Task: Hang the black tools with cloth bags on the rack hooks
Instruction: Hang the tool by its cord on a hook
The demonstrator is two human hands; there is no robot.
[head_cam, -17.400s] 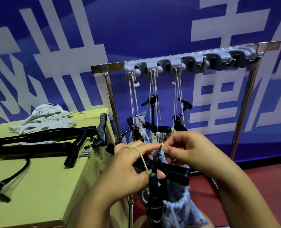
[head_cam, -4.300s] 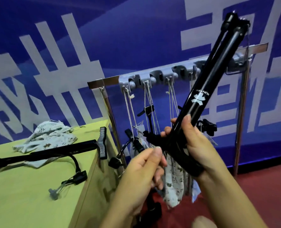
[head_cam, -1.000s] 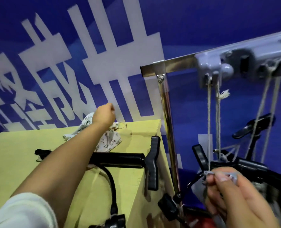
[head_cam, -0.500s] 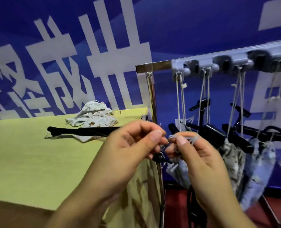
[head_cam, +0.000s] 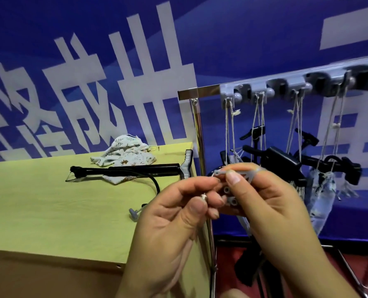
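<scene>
Rack (head_cam: 197,130): standing to the right of the worktop; its grey hook strip (head_cam: 286,87) is carrying four sets of strings, each appearing to hold a black tool with a cloth bag, so that share is judged done.

Worktop (head_cam: 38,207): carrying what is left, one black pump (head_cam: 135,169) lying over a loose cloth bag (head_cam: 127,154), neither one hanging yet.

Left hand (head_cam: 174,231) and right hand (head_cam: 271,209): both pinching a small grey plastic fitting (head_cam: 230,198) in front of the rack, fingers closing on it from either side.
</scene>
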